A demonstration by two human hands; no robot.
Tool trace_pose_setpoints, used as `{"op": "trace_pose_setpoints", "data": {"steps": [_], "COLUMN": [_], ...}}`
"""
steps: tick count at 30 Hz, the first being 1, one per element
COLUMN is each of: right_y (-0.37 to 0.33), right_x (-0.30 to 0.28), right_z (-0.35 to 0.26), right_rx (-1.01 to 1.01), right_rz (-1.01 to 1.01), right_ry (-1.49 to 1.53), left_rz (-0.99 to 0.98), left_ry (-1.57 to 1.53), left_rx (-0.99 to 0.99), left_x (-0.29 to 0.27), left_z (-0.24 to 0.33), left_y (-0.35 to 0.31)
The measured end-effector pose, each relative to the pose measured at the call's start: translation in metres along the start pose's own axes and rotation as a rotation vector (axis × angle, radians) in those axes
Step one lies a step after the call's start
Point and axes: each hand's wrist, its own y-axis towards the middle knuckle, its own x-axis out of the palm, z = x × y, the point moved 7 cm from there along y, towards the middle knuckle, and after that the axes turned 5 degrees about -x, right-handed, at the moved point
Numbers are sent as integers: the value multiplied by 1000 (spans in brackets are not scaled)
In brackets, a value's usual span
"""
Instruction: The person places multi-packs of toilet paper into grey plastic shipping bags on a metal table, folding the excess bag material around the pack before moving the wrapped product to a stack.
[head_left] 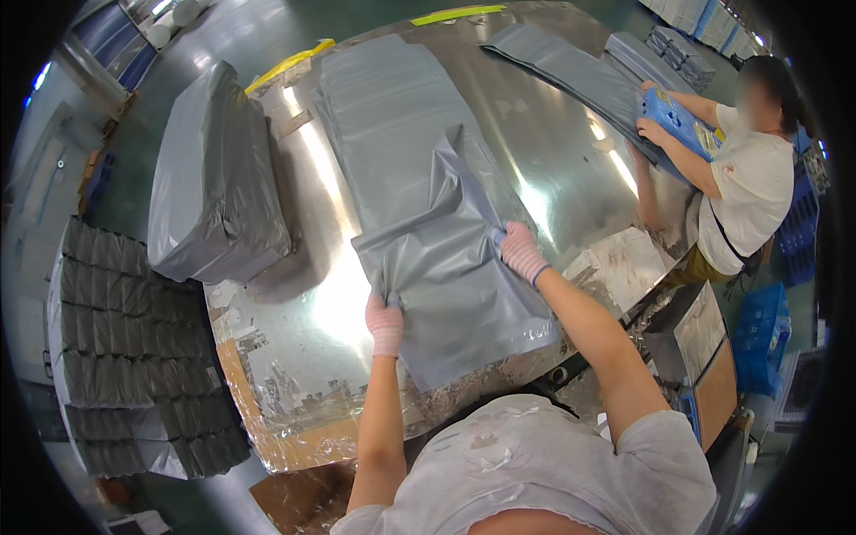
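A crumpled grey plastic bag (446, 267) is stretched between my two hands over the near part of the metal table. My left hand (384, 325), in a pink-striped glove, is closed on its left edge. On its right side, a little farther away, my right hand (521, 251) grips the same bag in a matching glove. A peak of the loose plastic stands up between and beyond the hands. Beneath and beyond it lies a flat stack of grey plastic bags (392, 116). The fingertips of both hands are partly hidden by folds.
A large grey wrapped bundle (214, 187) stands on the table's left. Wrapped packs (134, 339) are piled beside the table. At the far right, a co-worker (749, 160) handles a blue package (673, 120) near more grey sheets (571, 76). A blue crate (762, 343) stands lower right.
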Motion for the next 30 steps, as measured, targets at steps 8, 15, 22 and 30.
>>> {"op": "trace_pose_setpoints", "data": {"steps": [8,15,22,30], "right_y": [75,157,231,295], "right_x": [-33,-12,28,34], "right_z": [47,30,-16,-13], "right_rx": [292,215,315,202], "right_rz": [-54,-100,-181,-163], "right_ry": [226,185,246,416], "left_rz": [-50,37,154,392], "left_ry": [403,499,700,1110], "left_rx": [13,20,-19,552], "left_x": [71,82,55,102], "left_z": [44,49,85,167], "left_y": [67,156,262,237]}}
